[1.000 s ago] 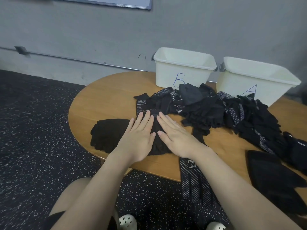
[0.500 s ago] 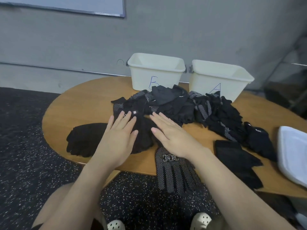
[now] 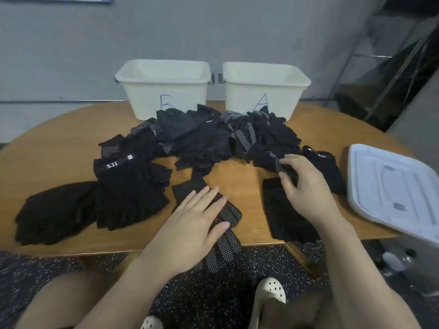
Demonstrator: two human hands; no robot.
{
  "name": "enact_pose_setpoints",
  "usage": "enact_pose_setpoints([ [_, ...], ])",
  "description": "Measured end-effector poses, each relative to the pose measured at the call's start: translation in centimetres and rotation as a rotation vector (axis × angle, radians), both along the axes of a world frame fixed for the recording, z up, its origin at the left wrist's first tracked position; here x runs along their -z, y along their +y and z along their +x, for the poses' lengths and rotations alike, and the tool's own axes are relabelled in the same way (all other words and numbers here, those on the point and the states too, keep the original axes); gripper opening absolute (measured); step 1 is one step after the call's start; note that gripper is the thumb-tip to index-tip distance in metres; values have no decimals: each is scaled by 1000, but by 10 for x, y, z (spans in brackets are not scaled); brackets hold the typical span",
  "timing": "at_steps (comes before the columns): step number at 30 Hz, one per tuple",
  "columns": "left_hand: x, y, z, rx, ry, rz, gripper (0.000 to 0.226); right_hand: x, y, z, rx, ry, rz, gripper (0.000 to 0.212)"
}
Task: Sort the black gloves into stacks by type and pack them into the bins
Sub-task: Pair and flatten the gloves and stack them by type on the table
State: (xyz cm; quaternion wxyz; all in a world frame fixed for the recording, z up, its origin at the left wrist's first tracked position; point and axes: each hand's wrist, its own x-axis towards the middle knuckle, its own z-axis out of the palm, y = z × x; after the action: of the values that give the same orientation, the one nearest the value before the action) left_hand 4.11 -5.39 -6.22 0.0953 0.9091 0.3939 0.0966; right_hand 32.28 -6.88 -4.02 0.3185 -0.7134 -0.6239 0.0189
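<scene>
An unsorted heap of black gloves [image 3: 209, 141] arcs across the wooden table [image 3: 59, 136] in front of two white bins, bin B [image 3: 164, 87] and bin A [image 3: 264, 89]. My left hand [image 3: 192, 224] lies flat on a white-dotted glove [image 3: 228, 236] that hangs over the table's front edge. My right hand [image 3: 301, 186] reaches into the heap's right end, its fingertips curled on a dotted glove [image 3: 276, 162]. A stack of "5.11" gloves [image 3: 128, 188] and a plain knit stack [image 3: 54, 212] lie at the left. Another flat black stack [image 3: 285, 214] sits under my right wrist.
A white bin lid [image 3: 394, 188] lies on the table's right edge. One more 5.11 glove [image 3: 325, 169] rests just left of it. Both bins look empty inside. My knees and white shoes [image 3: 270, 293] show below the table edge, over speckled dark floor.
Both hands left the 5.11 stack. My left hand moved right onto the dotted glove at the front edge; my right hand swung right to the heap's right end. The view shifted rightward.
</scene>
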Motion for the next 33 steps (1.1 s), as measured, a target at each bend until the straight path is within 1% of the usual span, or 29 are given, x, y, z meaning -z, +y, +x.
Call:
enact_pose_setpoints([
  [2,5,1,10,7,27,-19,79,2,-4,21,86,11,-33,35],
  [4,9,4,18,8,59,-22,82,3,-5,33,148,29,-88,41],
  [7,10,7,26,22,77,-26,79,10,-1,41,209,44,-169,53],
  [11,9,10,29,48,89,-49,75,18,7,40,293,149,-176,62],
  [16,7,16,30,74,45,-92,77,18,12,42,362,211,-149,51],
  [19,7,16,29,83,56,-94,76,16,8,45,372,245,-126,45],
  [25,-1,10,39,51,6,-37,77,19,-1,52,275,266,-113,40],
  [29,-8,-1,67,177,-30,-8,65,23,-3,51,255,274,-67,38],
  [33,-3,-3,95,272,38,-5,60,22,-4,48,258,301,-27,42],
])
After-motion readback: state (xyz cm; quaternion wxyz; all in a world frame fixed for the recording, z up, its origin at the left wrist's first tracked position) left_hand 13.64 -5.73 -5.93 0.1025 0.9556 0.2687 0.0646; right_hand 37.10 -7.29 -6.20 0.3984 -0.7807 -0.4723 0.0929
